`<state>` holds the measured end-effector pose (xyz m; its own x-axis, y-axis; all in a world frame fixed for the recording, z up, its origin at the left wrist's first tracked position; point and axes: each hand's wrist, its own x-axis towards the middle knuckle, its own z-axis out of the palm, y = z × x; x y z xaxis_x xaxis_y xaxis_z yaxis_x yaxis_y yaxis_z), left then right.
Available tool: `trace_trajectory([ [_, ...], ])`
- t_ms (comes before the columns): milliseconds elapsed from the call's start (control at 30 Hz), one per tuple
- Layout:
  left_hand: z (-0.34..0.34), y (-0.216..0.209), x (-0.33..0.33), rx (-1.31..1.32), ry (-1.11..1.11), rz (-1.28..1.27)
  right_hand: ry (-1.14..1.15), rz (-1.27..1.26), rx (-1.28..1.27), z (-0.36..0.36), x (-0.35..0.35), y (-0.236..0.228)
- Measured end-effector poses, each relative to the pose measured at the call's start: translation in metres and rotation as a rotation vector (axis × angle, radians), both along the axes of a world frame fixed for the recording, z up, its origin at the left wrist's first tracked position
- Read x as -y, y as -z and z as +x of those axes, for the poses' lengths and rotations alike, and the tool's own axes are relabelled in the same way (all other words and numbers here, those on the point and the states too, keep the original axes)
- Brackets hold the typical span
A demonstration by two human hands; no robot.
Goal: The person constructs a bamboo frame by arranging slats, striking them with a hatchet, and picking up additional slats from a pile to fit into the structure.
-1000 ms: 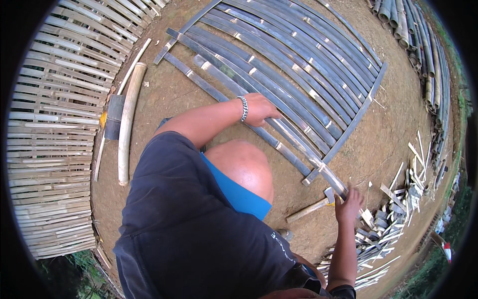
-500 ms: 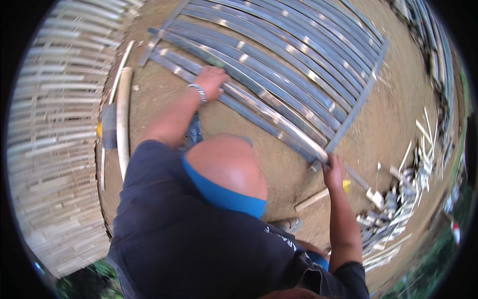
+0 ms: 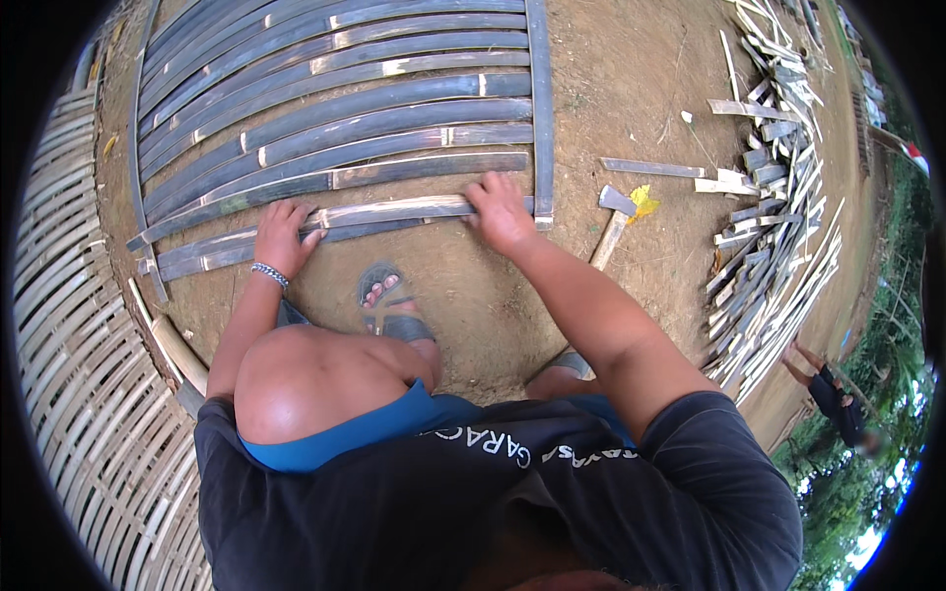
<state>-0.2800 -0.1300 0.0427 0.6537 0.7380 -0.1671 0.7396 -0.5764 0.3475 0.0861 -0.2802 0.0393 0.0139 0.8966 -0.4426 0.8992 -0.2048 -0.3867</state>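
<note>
A split bamboo slat [image 3: 394, 210] lies along the near side of a panel of dark bamboo slats [image 3: 374, 113] on the ground. My left hand [image 3: 283, 239], with a bracelet at the wrist, grips this near slat left of its middle, thumb on the near edge. Toward the slat's right end, my right hand [image 3: 501, 213] has its fingers bent over it, just short of the right side rail [image 3: 543, 108]. Another dark slat [image 3: 365, 231] shows partly beneath the near one. My palms hide the slat's underside.
A hatchet [image 3: 613, 222] lies on the dirt right of the panel, beside a yellow leaf [image 3: 644, 203]. Farther right is a heap of bamboo offcuts [image 3: 774, 207]. A slatted bamboo surface [image 3: 89, 345] runs down the left. Another person [image 3: 838, 399] is at the far right.
My view has turned, so the panel now sits straighter and farther left. My right hand has shifted inward along the slat from the rail corner; my left hand still holds the slat.
</note>
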Motion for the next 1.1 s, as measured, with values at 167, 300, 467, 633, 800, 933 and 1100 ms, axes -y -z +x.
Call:
trace_trajectory([
  [167, -0.010, 0.007, -0.009, -0.034, -0.070, -0.052, 0.168, 0.134, 0.063, -0.011, -0.005, -0.019],
  [300, -0.010, 0.001, -0.015, -0.008, -0.009, -0.029, 0.393, 0.101, 0.108, 0.033, 0.016, -0.018],
  [467, -0.003, 0.008, -0.017, 0.007, 0.084, 0.009, 0.640, -0.049, 0.054, 0.080, 0.057, -0.009],
  [633, 0.005, 0.017, -0.020, -0.106, 0.175, -0.013, 0.723, -0.005, -0.026, 0.073, 0.068, 0.002],
  [800, 0.008, 0.009, -0.024, -0.133, 0.250, 0.024, 0.312, 0.176, 0.227, 0.044, 0.051, -0.013],
  [933, 0.004, 0.000, -0.029, -0.168, 0.274, 0.010, 0.076, 0.190, 0.180, 0.034, 0.032, -0.013],
  [1100, 0.000, 0.004, -0.030, -0.103, 0.336, 0.016, -0.181, 0.130, 0.194, 0.033, 0.009, -0.012],
])
